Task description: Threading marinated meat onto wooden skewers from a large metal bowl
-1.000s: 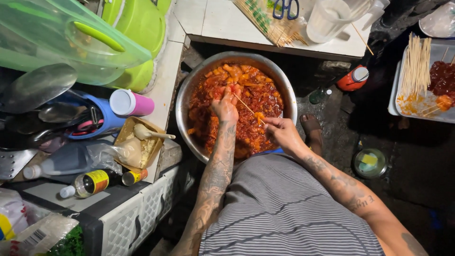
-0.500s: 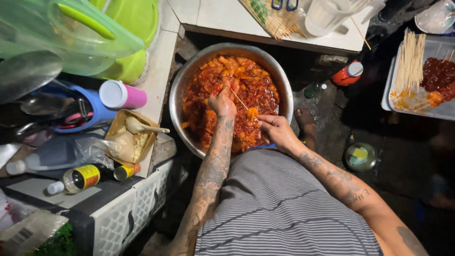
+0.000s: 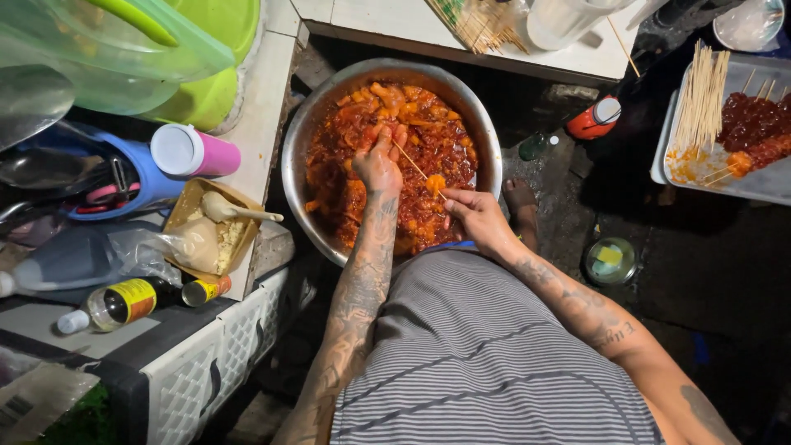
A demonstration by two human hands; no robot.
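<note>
A wide steel bowl [image 3: 392, 161] of red marinated meat sits at the person's lap, largely full. On the tray [image 3: 671, 132] at right, a few loaded skewers lie beside many bare sticks [image 3: 707, 95]. The left hand [image 3: 379, 161] pinches meat; the right hand's [image 3: 474, 216] fingers grip a skewer [image 3: 416, 165]. A yellow-labelled bottle [image 3: 119, 303] lies on the worktop [image 3: 255, 115].

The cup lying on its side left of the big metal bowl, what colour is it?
The cup is pink with a white lid, seen in the head view.
</note>
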